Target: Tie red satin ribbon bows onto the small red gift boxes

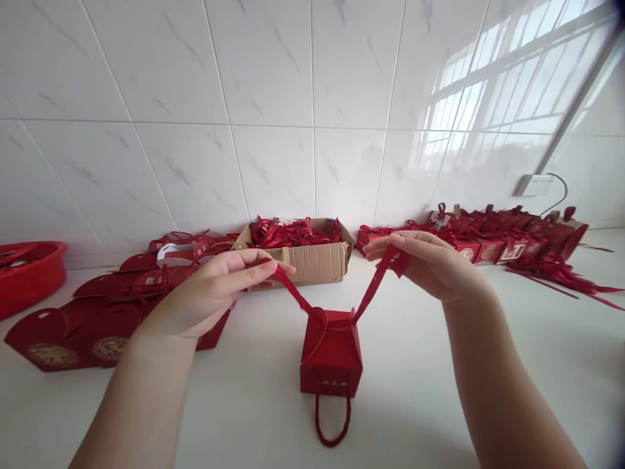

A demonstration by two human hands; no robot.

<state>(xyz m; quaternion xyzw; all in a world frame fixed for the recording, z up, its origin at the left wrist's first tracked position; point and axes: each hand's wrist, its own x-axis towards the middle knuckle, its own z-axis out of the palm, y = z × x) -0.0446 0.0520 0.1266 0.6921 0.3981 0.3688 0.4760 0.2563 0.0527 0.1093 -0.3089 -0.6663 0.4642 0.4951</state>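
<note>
A small red gift box [332, 352] stands upright on the white counter between my hands, its rope handle [333, 440] hanging down the near side. A red ribbon [375, 292] passes through the flaps at its top. My left hand [219, 286] pinches one end of the ribbon, up and to the left of the box. The other end is pinched in my right hand [424, 260], up and to the right. Both ribbon lengths run slanting down to the box top in a V.
Behind the box is a cardboard box [312, 264] heaped with red ribbons. Several red gift boxes [105, 339] stand at left beside a red basin [53, 273]. More gift boxes [488, 251] and loose ribbons [556, 272] lie at right. A tiled wall [273, 163] closes the back.
</note>
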